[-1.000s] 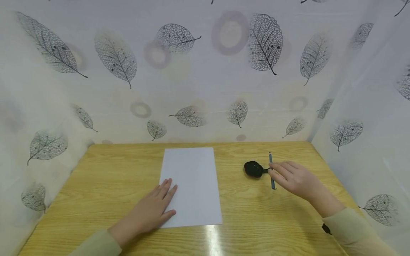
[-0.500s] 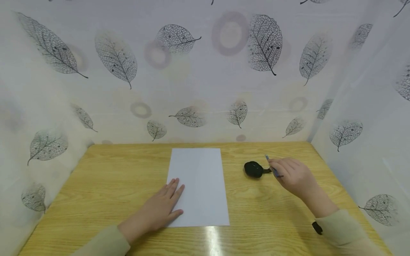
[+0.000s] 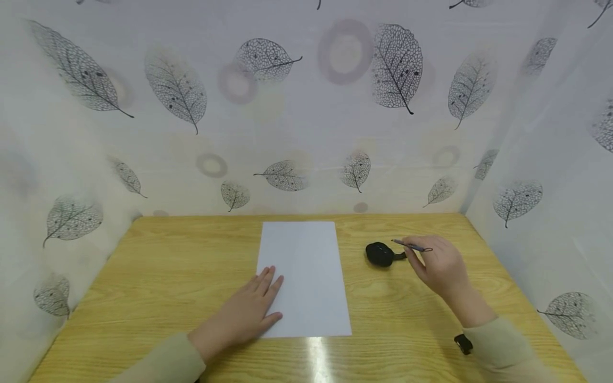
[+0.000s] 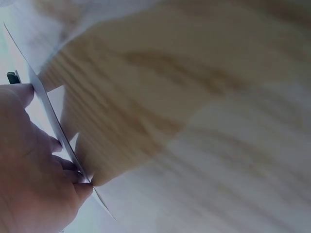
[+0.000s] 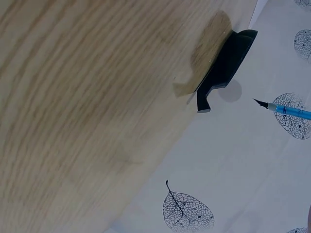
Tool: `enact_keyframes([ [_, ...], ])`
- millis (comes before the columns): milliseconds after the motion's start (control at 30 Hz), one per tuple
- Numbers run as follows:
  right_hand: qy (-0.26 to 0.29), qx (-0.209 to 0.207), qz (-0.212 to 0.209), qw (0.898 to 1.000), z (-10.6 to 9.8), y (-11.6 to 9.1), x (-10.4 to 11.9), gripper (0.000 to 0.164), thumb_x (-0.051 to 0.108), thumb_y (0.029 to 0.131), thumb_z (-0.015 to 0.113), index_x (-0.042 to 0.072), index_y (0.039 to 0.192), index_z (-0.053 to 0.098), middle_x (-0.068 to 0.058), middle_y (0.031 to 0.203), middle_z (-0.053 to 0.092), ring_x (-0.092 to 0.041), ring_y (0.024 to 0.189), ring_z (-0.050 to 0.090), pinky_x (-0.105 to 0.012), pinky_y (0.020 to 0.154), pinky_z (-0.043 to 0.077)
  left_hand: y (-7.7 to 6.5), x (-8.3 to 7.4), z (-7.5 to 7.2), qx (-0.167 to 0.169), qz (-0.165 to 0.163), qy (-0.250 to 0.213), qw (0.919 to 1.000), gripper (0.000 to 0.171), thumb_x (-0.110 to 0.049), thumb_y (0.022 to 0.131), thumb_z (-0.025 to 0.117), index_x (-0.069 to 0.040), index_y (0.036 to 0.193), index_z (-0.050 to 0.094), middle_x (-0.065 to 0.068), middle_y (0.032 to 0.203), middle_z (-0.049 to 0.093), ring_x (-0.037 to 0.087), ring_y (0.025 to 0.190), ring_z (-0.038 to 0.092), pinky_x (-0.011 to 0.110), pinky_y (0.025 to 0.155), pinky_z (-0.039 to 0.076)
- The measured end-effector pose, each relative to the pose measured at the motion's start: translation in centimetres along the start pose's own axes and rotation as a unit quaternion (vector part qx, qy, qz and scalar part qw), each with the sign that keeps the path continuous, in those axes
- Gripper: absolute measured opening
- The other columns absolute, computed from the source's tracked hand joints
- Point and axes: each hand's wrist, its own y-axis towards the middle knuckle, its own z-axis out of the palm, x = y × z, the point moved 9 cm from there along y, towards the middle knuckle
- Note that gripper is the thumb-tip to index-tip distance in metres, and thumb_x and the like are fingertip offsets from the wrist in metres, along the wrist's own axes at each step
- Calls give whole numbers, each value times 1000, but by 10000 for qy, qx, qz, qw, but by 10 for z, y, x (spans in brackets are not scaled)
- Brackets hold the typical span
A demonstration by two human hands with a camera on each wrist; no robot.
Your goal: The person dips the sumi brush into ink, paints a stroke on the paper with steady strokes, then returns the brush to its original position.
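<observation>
My left hand (image 3: 246, 314) lies with its fingers spread on the left edge of a white sheet of paper (image 3: 308, 276). In the left wrist view the fingers (image 4: 41, 170) sit right along the edge of that sheet. My right hand (image 3: 440, 263) pinches a thin writing brush (image 3: 412, 246) with a loop at its rear end. The right wrist view shows its dark pointed tip and blue handle (image 5: 291, 111), but little of the hand. Left of this hand stands a small black dish (image 3: 380, 255) with a short handle, which the fingertips overlap in the head view.
A wooden table (image 3: 167, 276) bears everything. White sheeting (image 3: 306, 127) printed with leaves rises behind it and on both sides. A small black device (image 3: 463, 344) hangs at the right cuff.
The sheet has slid to the right together with my left hand. In my right hand the brush has turned from nearly upright in view to nearly level, its tip pointing left.
</observation>
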Motion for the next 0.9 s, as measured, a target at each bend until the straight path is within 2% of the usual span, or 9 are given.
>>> enact_keyframes([
  [233, -52, -46, 464, 9989, 4, -5, -4, 44, 30, 113, 53, -6, 102, 74, -17, 86, 79, -36, 68, 73, -47, 58, 60, 3, -7, -1, 17, 35, 150, 9999, 77, -51, 109, 51, -1, 165, 33, 26, 174, 22, 41, 163, 25, 52, 133, 28],
  [467, -124, -59, 980, 9951, 9, -14, -12, 50, 38, 114, 49, -3, 104, 75, -16, 86, 79, -34, 63, 70, -45, 50, 54, 3, -10, -3, 43, -38, 154, 9999, 77, -50, 108, 52, -1, 165, 33, 26, 174, 23, 41, 163, 25, 52, 132, 30],
  [667, 91, -79, 1522, 9883, 13, -20, -22, 51, 39, 113, 49, -4, 100, 73, -16, 85, 77, -33, 65, 71, -46, 54, 54, 5, -9, -1, -2, -38, 211, 9998, 77, -51, 108, 51, -2, 165, 33, 26, 174, 23, 40, 163, 25, 51, 132, 30],
  [733, 251, -40, 1743, 9844, 15, -21, -25, 47, 35, 111, 52, -5, 101, 73, -17, 85, 77, -33, 68, 72, -46, 57, 55, 5, -9, 0, -12, -25, 227, 9997, 77, -51, 108, 51, -2, 165, 34, 26, 174, 23, 40, 163, 26, 51, 132, 30],
  [800, 386, 4, 1958, 9799, 16, -22, -28, 35, 27, 107, 59, -5, 102, 72, -17, 86, 77, -33, 69, 73, -45, 59, 55, 6, -9, 0, -28, -14, 236, 9997, 77, -51, 108, 51, -2, 165, 34, 26, 174, 23, 40, 163, 26, 51, 132, 30],
  [900, 527, 49, 2239, 9732, 17, -24, -32, 17, 10, 96, 69, -4, 105, 71, -15, 86, 79, -33, 70, 75, -39, 59, 56, 6, -9, 0, -54, 1, 260, 9996, 77, -51, 108, 52, -2, 165, 34, 26, 174, 24, 40, 162, 26, 51, 132, 30],
])
